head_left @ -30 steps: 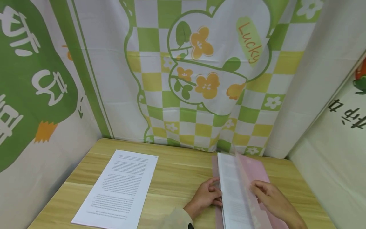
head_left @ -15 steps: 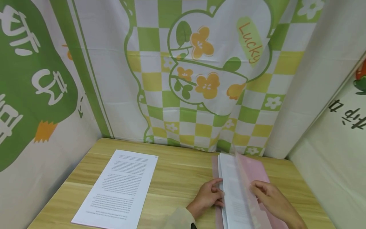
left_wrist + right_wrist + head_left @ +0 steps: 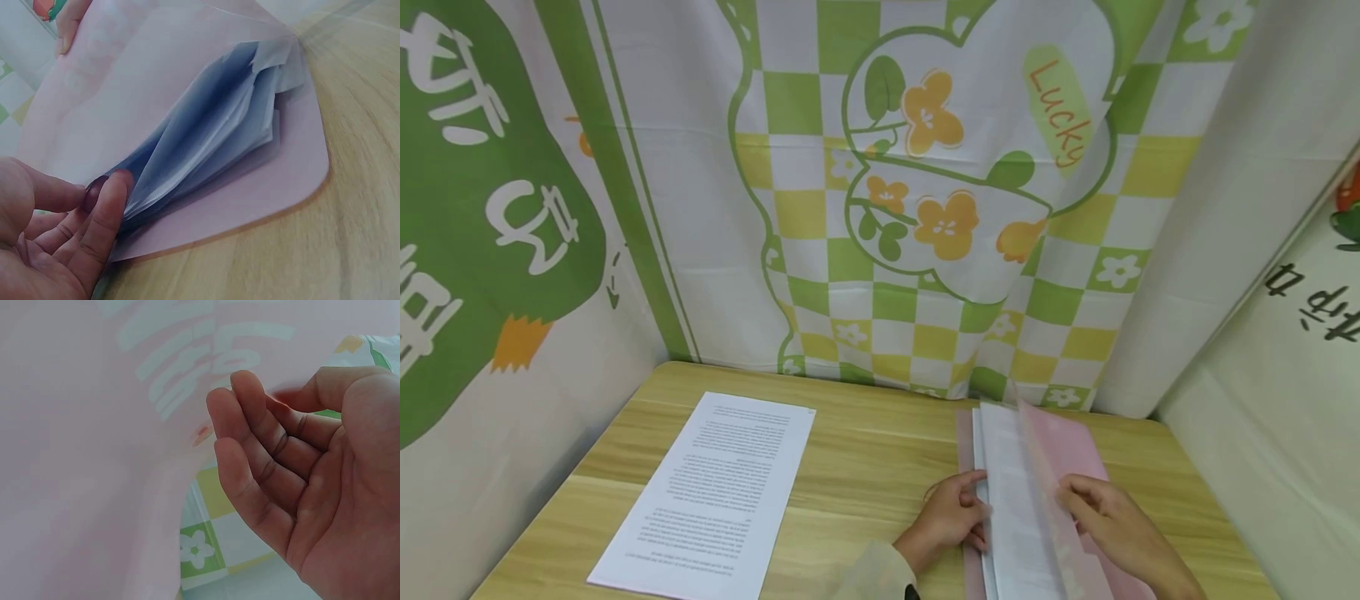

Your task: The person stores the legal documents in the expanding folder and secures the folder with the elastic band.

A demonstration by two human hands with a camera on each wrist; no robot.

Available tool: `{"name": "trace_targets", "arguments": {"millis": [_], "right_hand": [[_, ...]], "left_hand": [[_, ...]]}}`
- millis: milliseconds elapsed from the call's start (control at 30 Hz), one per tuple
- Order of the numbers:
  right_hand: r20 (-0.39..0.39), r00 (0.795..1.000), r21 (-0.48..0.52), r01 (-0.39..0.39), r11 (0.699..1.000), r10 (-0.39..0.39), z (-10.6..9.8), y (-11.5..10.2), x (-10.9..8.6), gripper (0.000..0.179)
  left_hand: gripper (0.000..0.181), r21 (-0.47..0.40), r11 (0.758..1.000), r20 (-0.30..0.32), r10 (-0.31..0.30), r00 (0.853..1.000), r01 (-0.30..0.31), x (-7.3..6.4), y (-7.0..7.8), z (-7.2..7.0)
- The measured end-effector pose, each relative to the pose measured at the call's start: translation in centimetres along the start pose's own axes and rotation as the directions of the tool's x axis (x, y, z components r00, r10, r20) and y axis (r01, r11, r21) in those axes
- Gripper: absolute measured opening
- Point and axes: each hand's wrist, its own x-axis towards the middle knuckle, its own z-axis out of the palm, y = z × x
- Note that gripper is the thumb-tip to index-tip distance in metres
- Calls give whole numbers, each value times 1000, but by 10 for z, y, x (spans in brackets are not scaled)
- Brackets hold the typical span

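Note:
A pink translucent folder [image 3: 1063,442] lies at the right of the table, its cover raised. Inside is a stack of white sheets [image 3: 1011,483]; in the left wrist view the sheets [image 3: 206,125] fan apart, some edged with clear plastic. My left hand [image 3: 950,512] is at the stack's left edge, and thumb and fingers pinch the edges of some sheets. With thumb and fingers my right hand [image 3: 1112,521] holds the edge of the raised cover [image 3: 81,456]. How many sheets the left hand holds cannot be seen.
A printed page [image 3: 707,492] lies on the left of the wooden table [image 3: 857,467], its text upside down to me. Patterned curtains [image 3: 940,250] hang behind the table, and cloth walls stand at both sides.
My left hand has shifted slightly right along with the sheet edges, and more sheets lean right. The printed text on the top sheet has gone from view. My right hand stays on the cover.

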Motion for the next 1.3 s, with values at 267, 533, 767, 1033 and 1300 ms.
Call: {"name": "trace_targets", "arguments": {"millis": [267,533,767,1033,1300], "right_hand": [[10,1000,7,8,1000,-8,2,1,0,26],[54,998,30,26,999,-27,-1,5,0,29],[51,998,17,25,1000,-26,-1,5,1,30],[35,998,17,43,999,-43,1,3,4,27],[56,998,28,30,999,-31,2,4,4,28]], "left_hand": [[50,9,1000,4,-17,1000,17,-4,2,-4],[43,-38,999,54,-14,998,16,-8,1,-15],[40,10,999,98,45,994,-46,-17,8,-33],[27,377,909,166,124,978,-180,-35,31,-78],[31,765,598,126,222,967,-237,-79,69,-150]]}}
